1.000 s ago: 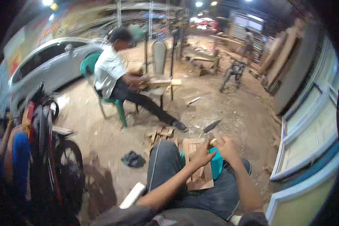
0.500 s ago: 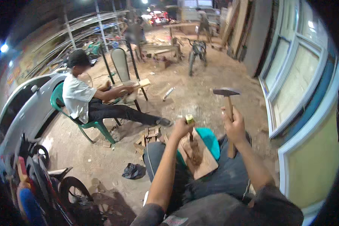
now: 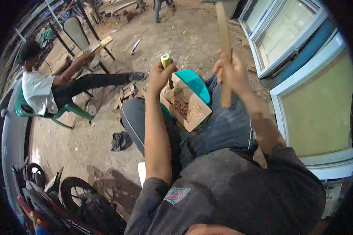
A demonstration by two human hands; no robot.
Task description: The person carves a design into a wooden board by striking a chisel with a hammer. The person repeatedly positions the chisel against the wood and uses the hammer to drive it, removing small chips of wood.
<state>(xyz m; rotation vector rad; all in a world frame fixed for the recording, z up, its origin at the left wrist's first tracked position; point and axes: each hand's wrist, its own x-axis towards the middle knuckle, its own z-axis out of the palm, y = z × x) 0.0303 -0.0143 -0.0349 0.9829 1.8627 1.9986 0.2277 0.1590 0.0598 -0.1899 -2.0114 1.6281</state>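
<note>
My left hand point(image 3: 161, 76) is closed round a chisel point(image 3: 166, 59) with a yellow-green handle. Its blade stands upright against a hollowed wooden block point(image 3: 198, 117), where dark brown and pale wood chips point(image 3: 181, 106) lie in the hollow. The block is on my lap, with a turquoise seat-like piece point(image 3: 194, 84) behind it. To the right, my right hand point(image 3: 232, 72) grips a hammer point(image 3: 224, 35) by its wooden handle, raised beside the block and apart from it. The hammer's head is not clearly seen at the upper edge.
At left a person point(image 3: 39, 86) in a white shirt sits on a green plastic chair point(image 3: 72, 113), holding a board point(image 3: 102, 45). Motorbikes point(image 3: 80, 197) stand at lower left. A black plastic bag point(image 3: 121, 141) lies on the ground. White-framed panels point(image 3: 317, 98) lean along the right.
My right hand has raised the hammer, so its head has left clear view. The view has tilted further down. My left hand still holds the chisel at the block.
</note>
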